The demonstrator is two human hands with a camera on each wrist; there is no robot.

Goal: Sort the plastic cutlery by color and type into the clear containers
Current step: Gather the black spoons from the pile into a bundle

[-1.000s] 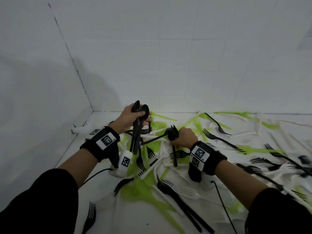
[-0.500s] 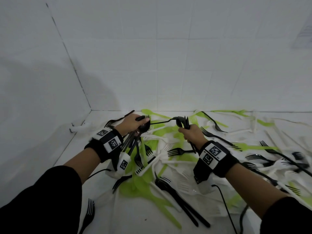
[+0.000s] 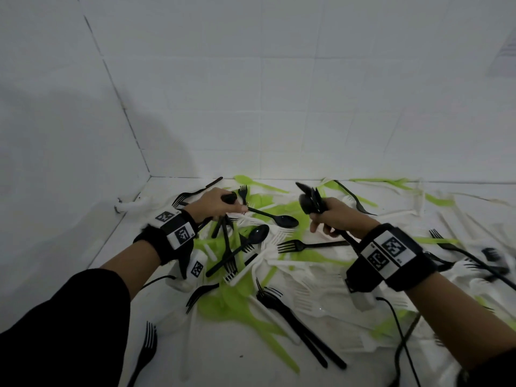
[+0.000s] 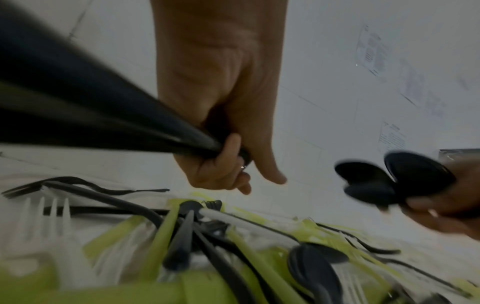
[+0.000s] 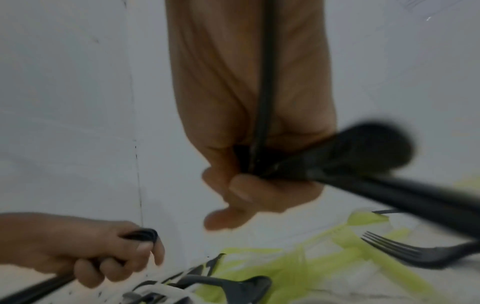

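Note:
My left hand (image 3: 234, 205) grips a bundle of black cutlery (image 3: 222, 226) low over the pile, handles slanting down toward me. The left wrist view shows the left hand (image 4: 233, 170) with its fingers curled round these black handles (image 4: 103, 115). My right hand (image 3: 321, 219) grips several black spoons (image 3: 308, 201), bowls up and to the left. The right wrist view shows the right hand (image 5: 241, 191) wrapped around the spoon bundle (image 5: 376, 148). A loose black spoon (image 3: 282, 220) lies between the hands, its handle end by my left index finger.
Mixed white, green and black plastic cutlery covers the white surface (image 3: 237, 367) in a corner of white tiled walls (image 3: 251, 107). Another black spoon (image 3: 257, 234) and black forks (image 3: 296, 314) lie in front. A lone black fork (image 3: 146, 347) lies near left.
My left hand has lowered its upright bundle down onto the pile. The right hand has lifted and moved right, away from the left hand, with its spoons.

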